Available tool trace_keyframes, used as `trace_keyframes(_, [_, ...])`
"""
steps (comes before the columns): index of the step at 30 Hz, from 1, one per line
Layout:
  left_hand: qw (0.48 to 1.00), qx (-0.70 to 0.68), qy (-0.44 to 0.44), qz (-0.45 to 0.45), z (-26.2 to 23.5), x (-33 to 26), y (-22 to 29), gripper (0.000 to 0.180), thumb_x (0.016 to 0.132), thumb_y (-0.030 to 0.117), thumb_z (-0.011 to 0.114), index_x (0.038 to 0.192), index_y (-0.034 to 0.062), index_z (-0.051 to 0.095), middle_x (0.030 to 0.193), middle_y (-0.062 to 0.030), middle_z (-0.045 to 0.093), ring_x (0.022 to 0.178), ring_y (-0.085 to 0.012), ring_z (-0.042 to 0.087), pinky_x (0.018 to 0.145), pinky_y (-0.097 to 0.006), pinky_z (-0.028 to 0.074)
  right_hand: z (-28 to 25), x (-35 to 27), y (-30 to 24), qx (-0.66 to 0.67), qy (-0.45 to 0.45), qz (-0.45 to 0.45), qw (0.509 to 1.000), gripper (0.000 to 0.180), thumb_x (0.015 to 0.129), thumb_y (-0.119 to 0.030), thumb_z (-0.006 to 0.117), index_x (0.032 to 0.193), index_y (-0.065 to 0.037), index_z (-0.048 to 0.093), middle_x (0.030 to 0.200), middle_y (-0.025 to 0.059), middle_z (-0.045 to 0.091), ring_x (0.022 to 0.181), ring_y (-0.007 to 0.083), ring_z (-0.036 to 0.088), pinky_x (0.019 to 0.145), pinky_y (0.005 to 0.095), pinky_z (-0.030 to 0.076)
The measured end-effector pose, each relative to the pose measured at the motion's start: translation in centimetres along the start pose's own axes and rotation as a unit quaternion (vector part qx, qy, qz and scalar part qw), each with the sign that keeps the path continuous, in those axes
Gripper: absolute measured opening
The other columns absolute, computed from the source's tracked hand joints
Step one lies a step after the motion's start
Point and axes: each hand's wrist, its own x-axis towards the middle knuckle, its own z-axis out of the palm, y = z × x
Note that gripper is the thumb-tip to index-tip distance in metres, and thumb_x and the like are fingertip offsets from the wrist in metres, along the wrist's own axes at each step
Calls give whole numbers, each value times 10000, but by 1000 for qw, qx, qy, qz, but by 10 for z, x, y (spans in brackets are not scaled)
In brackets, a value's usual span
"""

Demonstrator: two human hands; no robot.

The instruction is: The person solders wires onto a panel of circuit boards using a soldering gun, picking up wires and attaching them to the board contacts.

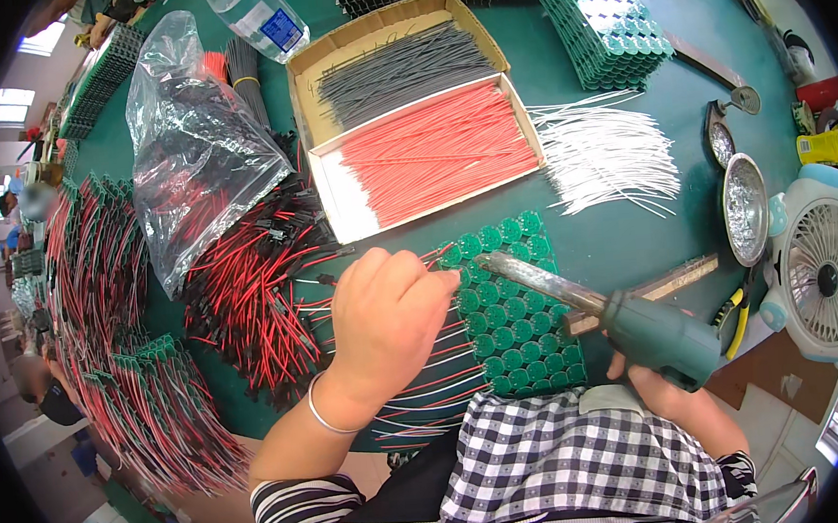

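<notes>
My left hand [389, 312] is closed in a pinch at the upper left edge of a green circuit-board panel [521, 337] made of round boards. What its fingertips hold is hidden. Red, white and black wires [428, 387] stick out leftward from the panel, some passing under my left wrist. In my right hand [646, 386] is a heat gun [662, 337] with a green body and a long metal barrel. Its tip hangs over the panel's upper part, close to my left fingers.
A cardboard box [305, 85] holds grey and red tubes; white wires [610, 146] lie beside it. Wire bundles [247, 303], a plastic bag [202, 150] and wired boards [157, 406] fill the left. Rightward are a wooden strip [682, 277], metal dish [746, 209] and fan [823, 272].
</notes>
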Motion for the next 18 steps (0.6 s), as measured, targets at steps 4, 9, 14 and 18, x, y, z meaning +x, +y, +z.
trace_keyframes(4, [1000, -9, 6, 5, 3, -2, -1, 169, 636, 17, 745, 764, 86, 658, 701, -28, 535, 645, -215, 494, 562, -326, 400, -2, 13, -6, 34, -7, -53, 998, 243, 804, -43, 492, 1013, -19, 613, 574, 31, 623, 624, 138, 624, 699, 314, 502])
trace_keyframes(9, [1000, -11, 0, 14, 4, -2, -1, 164, 636, 13, 736, 760, 86, 657, 707, -25, 541, 653, -212, 499, 571, -325, 411, 7, 2, 0, 135, -17, 42, 990, 226, 856, -150, 545, 1018, -11, 618, 741, 47, 621, 561, 116, 603, 544, 249, 490])
trace_keyframes(14, [1000, -10, -4, 10, 5, -3, -1, 158, 640, 14, 729, 761, 85, 656, 708, -26, 541, 656, -213, 502, 574, -325, 415, 10, 6, 2, 104, -14, -4, 995, 227, 865, -173, 557, 1012, -12, 621, 777, 43, 603, 550, 109, 597, 550, 251, 492])
trace_keyframes(18, [1000, -11, -5, 11, 5, -2, -1, 156, 641, 15, 727, 763, 79, 655, 708, -30, 540, 656, -215, 501, 578, -326, 417, 10, 7, 2, 63, -21, -11, 998, 205, 864, -159, 563, 1002, -22, 627, 683, 20, 585, 532, 105, 588, 543, 248, 487])
